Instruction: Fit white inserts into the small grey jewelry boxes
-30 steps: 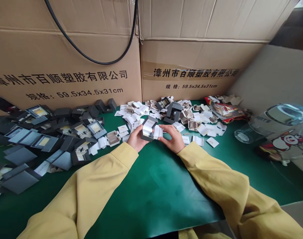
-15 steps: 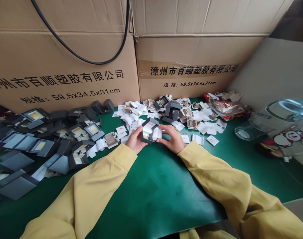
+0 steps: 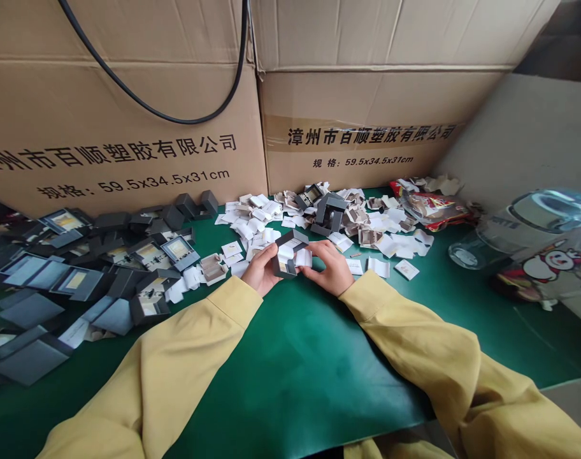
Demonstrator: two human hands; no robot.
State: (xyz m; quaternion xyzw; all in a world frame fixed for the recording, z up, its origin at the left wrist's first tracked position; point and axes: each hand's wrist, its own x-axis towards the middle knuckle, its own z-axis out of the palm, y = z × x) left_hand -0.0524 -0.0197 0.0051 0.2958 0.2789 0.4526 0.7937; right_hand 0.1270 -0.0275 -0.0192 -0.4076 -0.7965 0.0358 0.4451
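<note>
Two cartons, the left carton (image 3: 142, 95) and the right carton (image 3: 357, 105), backed the green counter (image 3: 290, 357), perhaps walling in the litter; both read 漳州市百顺塑胶有限公司. My left hand (image 3: 263, 270) curled round one side of a small dark box (image 3: 284, 270) above the counter, lid raised, presumably to steady it. My right hand (image 3: 331, 266), thumb and fingers nearly together, pinched the white card piece (image 3: 303, 257) at its right side.

Boxes (image 3: 83, 284) lie left of scraps (image 3: 259, 220), cartons (image 3: 367, 102) behind, apparently a jug (image 3: 520, 223) right.
</note>
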